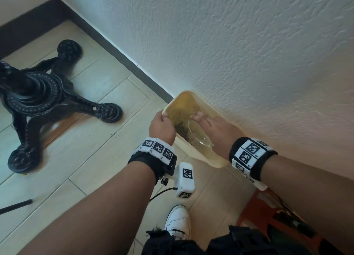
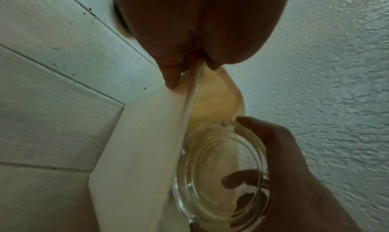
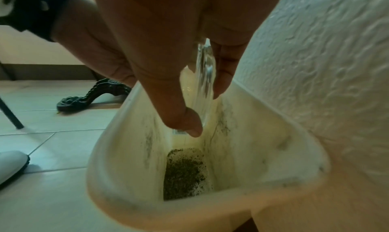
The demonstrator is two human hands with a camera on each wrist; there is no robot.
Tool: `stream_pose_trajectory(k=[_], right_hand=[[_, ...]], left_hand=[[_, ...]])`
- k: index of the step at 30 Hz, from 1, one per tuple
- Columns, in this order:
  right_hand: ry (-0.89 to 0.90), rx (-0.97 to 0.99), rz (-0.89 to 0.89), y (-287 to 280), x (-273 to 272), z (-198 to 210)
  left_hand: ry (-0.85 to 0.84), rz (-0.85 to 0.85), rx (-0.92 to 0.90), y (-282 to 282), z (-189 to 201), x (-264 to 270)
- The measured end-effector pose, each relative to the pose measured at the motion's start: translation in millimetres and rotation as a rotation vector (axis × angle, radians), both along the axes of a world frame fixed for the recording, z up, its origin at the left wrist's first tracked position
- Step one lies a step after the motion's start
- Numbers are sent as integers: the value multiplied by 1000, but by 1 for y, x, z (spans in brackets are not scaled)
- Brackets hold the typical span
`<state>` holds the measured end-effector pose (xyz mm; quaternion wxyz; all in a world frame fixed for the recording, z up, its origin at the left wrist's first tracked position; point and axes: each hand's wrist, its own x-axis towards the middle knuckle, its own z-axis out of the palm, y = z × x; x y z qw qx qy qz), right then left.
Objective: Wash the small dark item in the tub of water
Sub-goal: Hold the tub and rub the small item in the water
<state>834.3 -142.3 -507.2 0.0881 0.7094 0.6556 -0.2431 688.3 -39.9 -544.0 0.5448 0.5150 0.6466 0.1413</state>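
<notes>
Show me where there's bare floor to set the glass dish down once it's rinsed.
Free: the pale tiles between the black table base and the left hand. Crowded: the tub is against the wall, with the right hand holding the glass dish inside; white shoe and orange stool fill the near floor.

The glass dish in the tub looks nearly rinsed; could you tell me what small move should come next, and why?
Probably lift the glass dish clear of the water while the left hand steadies the tub by its rim. The right hand already grips the dish on edge; it looks mostly clear, with a dark smear near the thumb, and dark grit has settled on the tub's bottom, so dipping again might pick it up.
</notes>
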Motion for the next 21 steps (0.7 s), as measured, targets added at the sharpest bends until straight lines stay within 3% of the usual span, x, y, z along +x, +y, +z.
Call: stream_pose_trajectory(k=[5, 9, 13, 17, 21], right_hand=[[18, -85, 234, -5, -15, -5], [-17, -69, 104, -1, -10, -3], [33, -125, 246, 3, -16, 3], [-3, -56, 72, 11, 0, 4], [42, -156, 268, 13, -11, 3]], left_hand=[[-12, 6, -5, -1, 1, 0], [-7, 10, -11, -2, 1, 1], [-6, 15, -20, -1, 1, 1], [4, 24, -13, -3, 2, 2], [6, 42, -11, -3, 3, 3]])
